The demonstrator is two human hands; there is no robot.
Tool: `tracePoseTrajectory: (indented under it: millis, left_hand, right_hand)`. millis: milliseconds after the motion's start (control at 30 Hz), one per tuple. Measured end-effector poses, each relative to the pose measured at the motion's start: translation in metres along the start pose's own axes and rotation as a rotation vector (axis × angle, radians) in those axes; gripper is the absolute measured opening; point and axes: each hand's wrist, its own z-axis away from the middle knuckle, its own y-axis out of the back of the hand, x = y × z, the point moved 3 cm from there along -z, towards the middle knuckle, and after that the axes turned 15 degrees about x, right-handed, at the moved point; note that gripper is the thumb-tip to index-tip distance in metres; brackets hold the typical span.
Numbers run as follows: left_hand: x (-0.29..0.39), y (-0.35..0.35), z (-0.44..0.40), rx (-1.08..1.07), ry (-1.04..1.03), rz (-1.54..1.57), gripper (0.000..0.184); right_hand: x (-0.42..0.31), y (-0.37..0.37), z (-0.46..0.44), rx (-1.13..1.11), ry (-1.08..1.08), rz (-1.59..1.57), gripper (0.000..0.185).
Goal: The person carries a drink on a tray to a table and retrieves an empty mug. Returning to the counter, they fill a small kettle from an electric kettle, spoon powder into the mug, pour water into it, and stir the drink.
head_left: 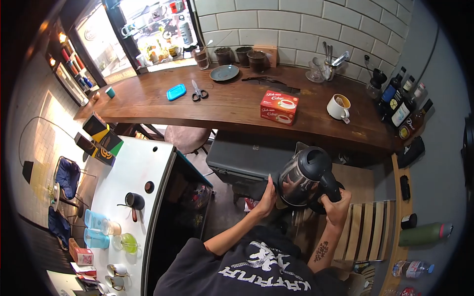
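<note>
An electric kettle [298, 180] with a black lid and a shiny body is held in front of my chest. My right hand [336, 206] is wrapped round its black handle. On the kettle's other side, my left hand [267, 198] has its fingers stretched out close to the body; whether it touches cannot be made out. Beyond the kettle, on the wooden counter [222, 111], stand a white mug [337, 109] with a tea bag tag hanging over its side and a red tea box [279, 108].
Scissors [198, 92], a blue lid [176, 92], a grey plate [224, 73] and small plant pots [257, 61] sit along the counter. Bottles [402, 111] crowd its right end. To the left is a white worktop [133, 163] with a small pot [134, 201] and several cups.
</note>
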Motion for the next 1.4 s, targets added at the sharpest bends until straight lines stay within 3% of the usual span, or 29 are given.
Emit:
tracePoseTrajectory:
  millis: [167, 200, 400, 533, 667, 733, 833, 967, 1133, 1200, 1267, 1333, 1367, 1400]
  left_hand:
    - [0.000, -0.008, -0.011, -0.018, 0.166, 0.091, 0.059]
    - [0.004, -0.012, -0.008, 0.143, 0.225, 0.247, 0.044]
    - [-0.013, 0.049, -0.043, 0.154, 0.200, 0.291, 0.042]
    - [0.026, 0.073, -0.053, 0.188, 0.045, 0.272, 0.043]
    - [0.059, 0.097, -0.078, 0.299, 0.015, 0.331, 0.045]
    - [0.075, 0.096, -0.089, 0.175, -0.080, 0.577, 0.055]
    - [0.087, 0.099, -0.108, 0.037, -0.098, 0.711, 0.065]
    - [0.098, 0.101, -0.136, 0.033, -0.156, 0.775, 0.069]
    - [0.090, 0.127, -0.182, 0.209, -0.279, 0.642, 0.058]
    - [0.078, 0.136, -0.193, 0.233, -0.160, 0.493, 0.047]
    - [0.073, 0.145, -0.198, 0.206, -0.182, 0.400, 0.038]
    - [0.065, 0.165, -0.211, 0.271, -0.050, 0.173, 0.033]
    - [0.062, 0.170, -0.212, 0.444, -0.060, 0.050, 0.029]
    - [0.061, 0.168, -0.215, 0.449, -0.066, 0.053, 0.029]
  right_hand:
    - [-0.005, 0.024, -0.006, 0.079, -0.066, -0.032, 0.008]
    - [-0.001, 0.032, -0.006, 0.121, -0.093, -0.064, 0.008]
    - [0.044, 0.083, -0.007, 0.355, -0.099, 0.070, 0.011]
    - [0.071, 0.117, -0.007, 0.416, -0.136, 0.139, 0.010]
    - [0.072, 0.133, -0.011, 0.536, -0.140, 0.110, 0.010]
    - [0.078, 0.144, -0.015, 0.627, -0.137, 0.170, 0.010]
    - [0.100, 0.157, -0.024, 0.695, -0.091, 0.145, 0.008]
    - [0.133, 0.171, -0.033, 0.740, -0.158, 0.123, 0.004]
    - [0.165, 0.168, -0.043, 0.785, -0.084, 0.053, 0.005]
    - [0.179, 0.170, -0.044, 0.796, -0.039, 0.041, 0.006]
    - [0.199, 0.173, -0.039, 0.743, -0.332, 0.035, 0.020]
    - [0.206, 0.167, -0.039, 0.778, -0.287, 0.042, 0.010]
    - [0.209, 0.163, -0.039, 0.817, -0.237, 0.048, 0.004]
    - [0.219, 0.163, -0.040, 0.810, -0.238, 0.045, 0.004]
